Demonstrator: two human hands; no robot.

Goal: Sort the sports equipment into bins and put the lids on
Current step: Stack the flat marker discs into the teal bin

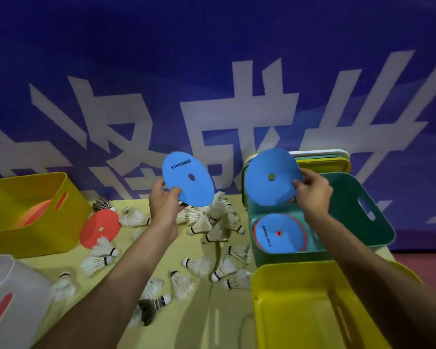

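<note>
Bearing dark print that reads "SONICE", a blue disc (188, 178) is pinched at its lower rim by the left hand (165, 200), above the back edge of the bench (207, 311). The right hand (312, 191) pinches a second blue disc (272, 177) by its right rim over the teal bin (378, 222) at the bench's right edge, where a third printed disc (278, 234) lies. Shuttlecocks (212, 222) litter the bench; the white characters on the banner (237, 109) are cut off.

Arms outstretched, left grip (165, 202) and right grip (314, 195) raised, fingers pinched.
</note>
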